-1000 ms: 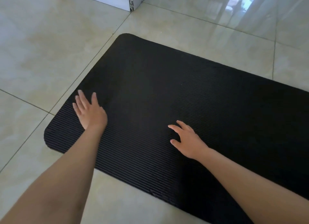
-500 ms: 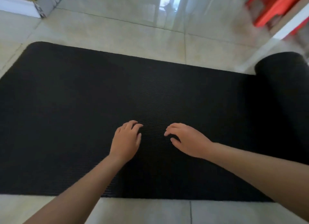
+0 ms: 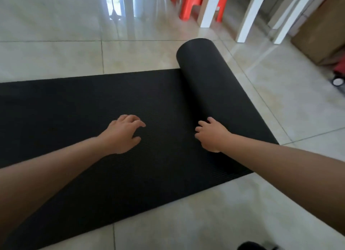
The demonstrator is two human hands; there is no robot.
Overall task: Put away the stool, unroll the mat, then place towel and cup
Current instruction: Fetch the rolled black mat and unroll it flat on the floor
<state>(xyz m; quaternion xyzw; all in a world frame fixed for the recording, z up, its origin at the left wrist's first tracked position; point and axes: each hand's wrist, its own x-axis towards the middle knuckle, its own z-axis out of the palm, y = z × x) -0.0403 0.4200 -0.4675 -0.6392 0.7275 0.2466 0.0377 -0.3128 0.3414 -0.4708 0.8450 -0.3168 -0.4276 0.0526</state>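
Observation:
A black ribbed mat lies partly unrolled across the tiled floor. Its rolled part stands as a thick cylinder at the right end. My left hand hovers palm-down over the flat part, fingers curled and apart, holding nothing. My right hand rests with its fingers against the foot of the roll, gripping nothing. A red plastic stool stands at the top, behind white table legs. No towel or cup is in view.
White table legs stand at the top right. A brown cardboard box sits behind them, with a dark red-and-black object at the right edge. Glossy tiles surround the mat. A dark object shows at the bottom edge.
My view swung right from the mat's flat end to the roll. Both hands travelled right along the mat; the right hand now touches the roll.

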